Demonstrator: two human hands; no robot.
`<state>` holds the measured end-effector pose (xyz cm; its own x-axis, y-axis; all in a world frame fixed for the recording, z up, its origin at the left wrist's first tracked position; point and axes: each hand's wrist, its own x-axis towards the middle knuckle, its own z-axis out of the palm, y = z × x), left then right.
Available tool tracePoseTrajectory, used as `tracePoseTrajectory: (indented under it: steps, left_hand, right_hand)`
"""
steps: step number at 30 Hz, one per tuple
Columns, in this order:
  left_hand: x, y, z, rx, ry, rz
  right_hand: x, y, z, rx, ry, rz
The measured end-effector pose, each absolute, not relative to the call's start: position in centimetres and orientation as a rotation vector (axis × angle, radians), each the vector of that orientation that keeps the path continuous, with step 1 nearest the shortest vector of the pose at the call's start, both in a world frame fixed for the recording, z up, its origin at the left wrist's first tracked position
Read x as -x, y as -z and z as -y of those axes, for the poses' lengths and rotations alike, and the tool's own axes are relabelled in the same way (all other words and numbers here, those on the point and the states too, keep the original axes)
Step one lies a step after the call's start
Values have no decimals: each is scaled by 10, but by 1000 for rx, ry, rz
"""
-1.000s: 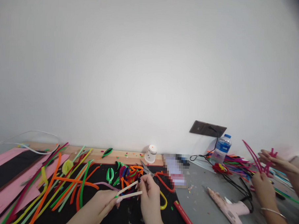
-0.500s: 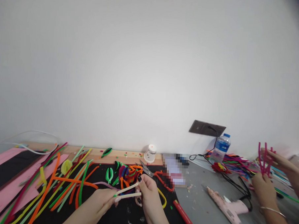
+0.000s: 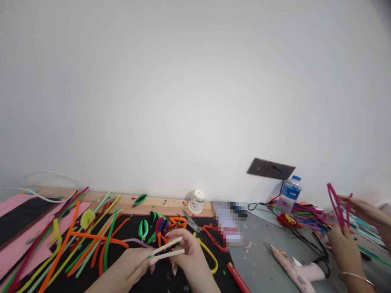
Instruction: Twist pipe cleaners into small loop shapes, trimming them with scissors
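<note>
My left hand (image 3: 132,264) pinches a cream pipe cleaner (image 3: 167,247) bent into a V, its two ends pointing right. A speck of green shows at the pinch. My right hand (image 3: 190,260) is just behind those ends, fingers curved and apart, not gripping them; whether it touches them I cannot tell. Beyond the hands lies a bundle of orange, blue and purple pipe cleaners (image 3: 166,227). Beside it are a green pipe cleaner loop (image 3: 143,229) and scissors (image 3: 192,222). A yellow pipe cleaner (image 3: 212,255) curves out past my right hand.
Many coloured pipe cleaners (image 3: 90,241) spread over the left side. A white paper cup (image 3: 197,201) stands near the wall. Rightward are a red-handled tool (image 3: 239,282), a pink glue gun (image 3: 295,269), a water bottle (image 3: 289,196) and another person's hands (image 3: 343,248) with magenta pipe cleaners.
My right hand has let go of the cream pipe cleaner's ends, and its fingers have spread behind them. My left hand stays put. The other person's magenta pipe cleaners have tilted left.
</note>
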<state>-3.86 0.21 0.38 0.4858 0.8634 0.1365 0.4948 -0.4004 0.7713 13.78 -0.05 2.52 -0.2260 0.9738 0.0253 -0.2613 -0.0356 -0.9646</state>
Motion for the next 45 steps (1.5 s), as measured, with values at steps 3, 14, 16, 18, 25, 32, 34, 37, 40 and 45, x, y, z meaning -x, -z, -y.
tracePoseTrajectory:
  steps: [3, 14, 16, 18, 25, 32, 34, 37, 40, 45]
  left_hand:
    - [37, -3, -5, -1939, -613, -1044]
    - [41, 2, -3, -1800, -465, -964]
    - [42, 2, -2, -1792, -476, -955]
    - [41, 2, -3, -1789, -486, -943]
    - [32, 6, -3, -1782, -605, -924]
    - [22, 11, -2, -1583, -660, -950]
    - [22, 12, -1, -1544, -692, -928]
    - [22, 13, 0, -1480, -709, -873]
    - [22, 10, 2, -1379, -706, -863]
    - [20, -3, 6, -1318, -711, -865]
  right_hand:
    - [-134, -26, 4, 902, -1515, 1241]
    - [-132, -24, 4, 883, -1460, 1185]
    - [-133, -27, 6, 855, -1502, 1235]
    - [-134, -29, 8, 813, -1566, 1288]
    - [-131, -21, 5, 818, -1484, 1231]
    - [-127, -29, 7, 769, -1404, 1216]
    - [-127, -32, 8, 744, -1427, 1221]
    - [-127, -33, 8, 729, -1455, 1207]
    - [-128, -29, 7, 730, -1461, 1175]
    - [-129, -22, 7, 757, -1454, 1136]
